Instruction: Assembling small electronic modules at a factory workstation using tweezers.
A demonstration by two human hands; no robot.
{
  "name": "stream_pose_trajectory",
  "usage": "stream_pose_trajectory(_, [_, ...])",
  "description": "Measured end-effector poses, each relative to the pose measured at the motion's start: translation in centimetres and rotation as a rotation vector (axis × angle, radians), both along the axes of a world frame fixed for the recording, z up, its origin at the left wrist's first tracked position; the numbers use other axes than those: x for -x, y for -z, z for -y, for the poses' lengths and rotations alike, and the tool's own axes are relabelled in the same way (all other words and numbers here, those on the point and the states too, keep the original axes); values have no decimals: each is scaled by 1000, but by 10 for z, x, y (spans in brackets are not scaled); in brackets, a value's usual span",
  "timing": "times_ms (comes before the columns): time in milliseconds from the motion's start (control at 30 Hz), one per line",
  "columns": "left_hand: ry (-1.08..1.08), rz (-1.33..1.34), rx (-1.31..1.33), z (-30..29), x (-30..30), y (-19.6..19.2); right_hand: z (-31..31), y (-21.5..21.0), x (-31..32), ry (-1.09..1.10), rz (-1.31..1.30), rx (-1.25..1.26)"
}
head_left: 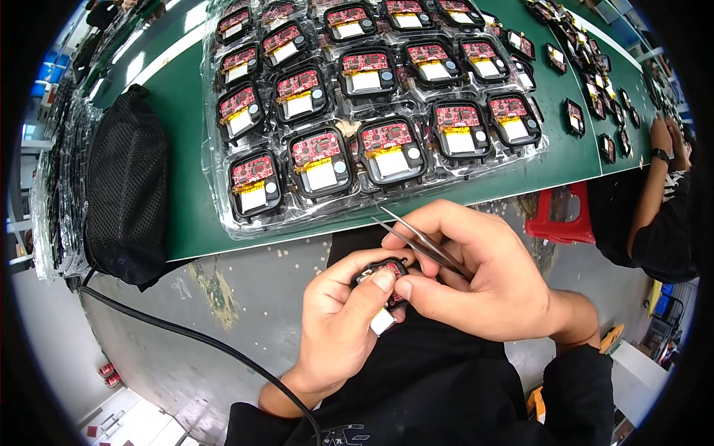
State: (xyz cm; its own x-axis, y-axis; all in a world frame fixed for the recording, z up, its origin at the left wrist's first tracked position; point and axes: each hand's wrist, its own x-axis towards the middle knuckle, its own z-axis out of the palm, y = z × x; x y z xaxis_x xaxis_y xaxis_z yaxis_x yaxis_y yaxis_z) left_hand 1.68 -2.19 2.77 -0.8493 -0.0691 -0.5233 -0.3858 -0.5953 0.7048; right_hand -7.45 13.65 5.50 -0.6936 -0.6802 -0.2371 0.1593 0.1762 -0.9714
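Observation:
My left hand is closed round a small black housing with a red circuit board, its thumb pressed on the board. A white battery pouch hangs out below the housing, near my fingers. My right hand grips metal tweezers, whose tips point up and left, apart from each other and above the housing. The right thumb touches the housing's right edge. My fingers hide part of the board.
A clear plastic tray of similar red-board units lies on the green table. A black mesh bag stands at the left, with a black cable running below it. Rightward are loose units, a red stool and another person's arm.

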Motion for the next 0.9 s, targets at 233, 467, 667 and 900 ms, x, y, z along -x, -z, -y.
stream_pose_trajectory(233, [14,-10,11,1,-1,0,1,0,0,18,27,-11])
stream_pose_trajectory(467, [118,-86,-164,9,-2,3,-4,3,-1,6,-182,-5])
stream_pose_trajectory(667, [116,16,-178,8,6,-2,-9,13,-5,123,-6,105])
stream_pose_trajectory(900, [125,-30,-322,9,8,-1,-18,5,0,104,-201,-3])
